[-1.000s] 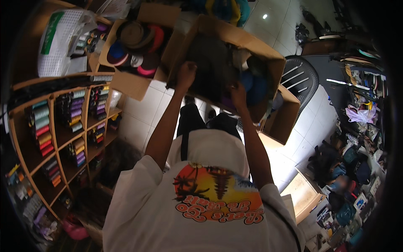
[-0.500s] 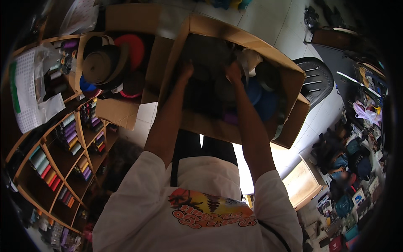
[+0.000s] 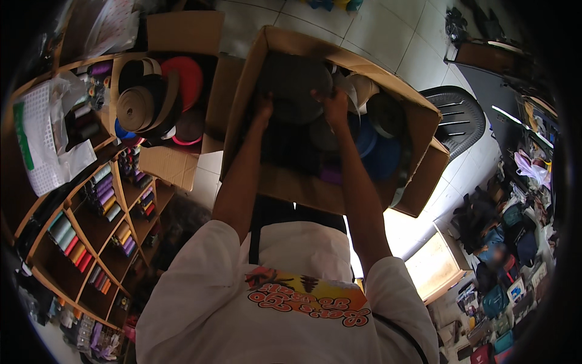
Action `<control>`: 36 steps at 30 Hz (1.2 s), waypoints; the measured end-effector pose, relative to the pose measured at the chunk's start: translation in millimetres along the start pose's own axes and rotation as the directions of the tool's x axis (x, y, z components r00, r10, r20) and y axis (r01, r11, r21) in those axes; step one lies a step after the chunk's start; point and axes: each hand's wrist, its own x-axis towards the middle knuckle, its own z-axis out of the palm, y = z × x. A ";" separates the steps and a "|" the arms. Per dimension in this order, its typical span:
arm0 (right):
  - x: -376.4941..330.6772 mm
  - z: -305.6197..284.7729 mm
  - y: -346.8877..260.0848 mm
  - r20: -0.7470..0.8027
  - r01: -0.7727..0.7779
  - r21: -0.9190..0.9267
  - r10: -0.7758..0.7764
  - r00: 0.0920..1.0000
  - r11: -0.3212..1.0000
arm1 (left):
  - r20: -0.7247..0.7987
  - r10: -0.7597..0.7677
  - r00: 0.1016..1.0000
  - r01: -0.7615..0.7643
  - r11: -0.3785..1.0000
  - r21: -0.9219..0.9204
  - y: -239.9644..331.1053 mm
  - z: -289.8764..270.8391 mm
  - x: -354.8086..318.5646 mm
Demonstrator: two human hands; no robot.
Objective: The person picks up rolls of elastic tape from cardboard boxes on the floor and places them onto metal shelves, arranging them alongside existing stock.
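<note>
Both my hands are inside a large cardboard box [image 3: 267, 39] in front of me. Between them is a dark grey round roll, apparently of coiled strap [image 3: 294, 82], lying at the box's far left. My left hand [image 3: 264, 108] grips its near left edge, and my right hand [image 3: 334, 108] grips its right edge, fingers bent at the rim. Right of my right hand lie a blue roll [image 3: 383, 156], a cream roll [image 3: 364, 88] and a dark green-grey roll [image 3: 385, 113]. Shadow hides much of the box's near left inside.
To the left, a second open carton [image 3: 167, 167] holds beige coiled strap [image 3: 134, 108] and a red roll [image 3: 185, 79]. Shelves [image 3: 91, 242] of thread spools stand further left. A black chair [image 3: 454, 118] stands right of the box; bags and cases [image 3: 494, 297] cover the lower right.
The dark grey roll shows more plainly between my hands, its round face turned up. Both hands have shifted slightly, the left one a little toward me.
</note>
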 end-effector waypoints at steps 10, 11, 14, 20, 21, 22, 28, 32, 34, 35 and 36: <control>-130.9 -86.5 -90.7 -0.177 0.198 0.054 -0.186 0.966 0.979 | 0.138 0.345 0.928 -0.358 0.930 0.084 23.0 -33.8 -80.2; -144.9 -103.3 -100.7 -0.184 0.227 0.062 -0.212 0.960 0.972 | 0.204 0.346 0.916 -0.371 0.924 0.096 30.4 -41.0 -91.9; -188.3 -145.5 -99.7 -0.228 0.343 -0.006 -0.335 0.914 0.939 | 0.044 0.711 0.702 -0.679 0.649 0.342 36.7 -43.5 -143.7; -252.9 -205.6 -109.6 -0.459 0.401 0.034 -0.342 0.820 0.916 | 0.168 0.678 0.716 -0.695 0.716 0.069 51.8 -45.4 -202.8; -258.4 -214.1 -111.5 -0.498 0.444 0.067 -0.356 0.791 0.893 | 0.084 0.753 0.653 -0.757 0.646 0.094 64.5 -50.0 -215.0; -264.1 -222.4 -113.1 -0.537 0.487 0.098 -0.366 0.760 0.868 | 0.002 0.816 0.578 -0.810 0.573 0.124 78.0 -55.7 -226.3; -305.4 -284.3 -157.1 -0.494 0.545 -0.099 -0.517 0.699 0.832 | 0.194 0.979 -0.058 -0.989 -0.029 -0.144 228.3 -107.4 -303.2; -327.8 -311.7 -176.9 -0.310 0.587 -0.322 -0.668 0.676 0.743 | 0.509 0.840 -0.187 -0.963 -0.053 -0.266 276.4 -112.0 -351.4; -336.9 -317.3 -180.8 -0.316 0.596 -0.344 -0.687 0.654 0.725 | 0.559 0.807 -0.188 -0.951 -0.008 -0.308 277.0 -109.4 -363.8; -343.2 -318.7 -179.2 -0.351 0.584 -0.343 -0.677 0.647 0.736 | 0.526 0.832 -0.174 -0.945 0.010 -0.328 271.8 -108.9 -364.4; -346.4 -319.9 -177.1 -0.389 0.580 -0.340 -0.672 0.630 0.740 | 0.490 0.856 -0.162 -0.939 0.019 -0.343 270.1 -109.6 -364.0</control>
